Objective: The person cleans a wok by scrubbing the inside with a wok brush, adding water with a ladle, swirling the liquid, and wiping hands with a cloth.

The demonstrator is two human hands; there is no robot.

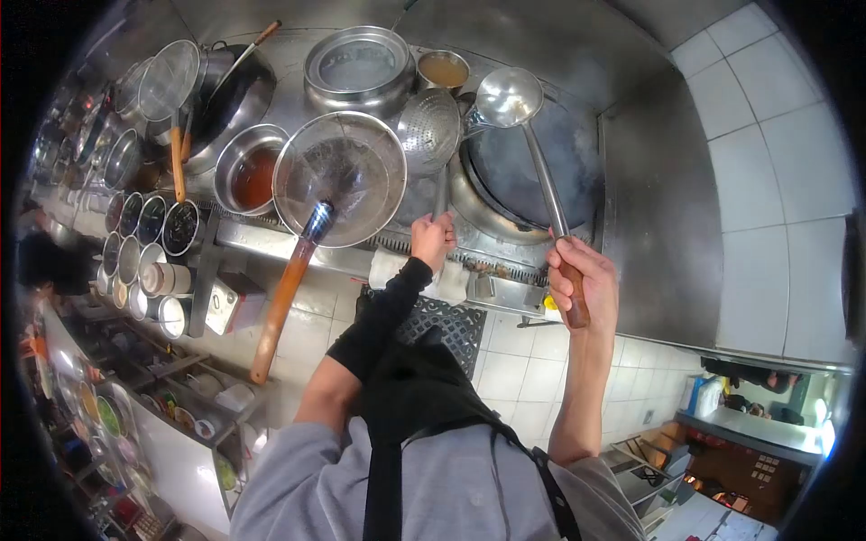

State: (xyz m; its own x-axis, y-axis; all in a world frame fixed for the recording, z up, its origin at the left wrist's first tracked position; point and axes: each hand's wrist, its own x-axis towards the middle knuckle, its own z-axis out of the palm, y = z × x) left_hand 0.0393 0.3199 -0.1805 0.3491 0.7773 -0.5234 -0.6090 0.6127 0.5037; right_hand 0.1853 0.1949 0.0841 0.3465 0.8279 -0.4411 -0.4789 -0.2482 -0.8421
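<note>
My right hand (585,272) is wrapped round the wooden grip of a long metal ladle (511,96), whose bowl hangs above a steaming wok (532,171). The fingers of my left hand (433,240) are closed round the handle of a perforated skimmer (428,129), held just left of the wok. A large round mesh strainer (340,178) with a wooden handle rests left of the skimmer, beside a pot of red liquid (255,178). Steam blurs what is in the wok.
Behind the strainer stand a lidded steel pot (357,68) and a small pot of brownish liquid (443,70). Another wok (236,95) and a fine strainer (169,81) are at the left. Several containers (153,225) line the left side. A metal wall (658,216) borders the right.
</note>
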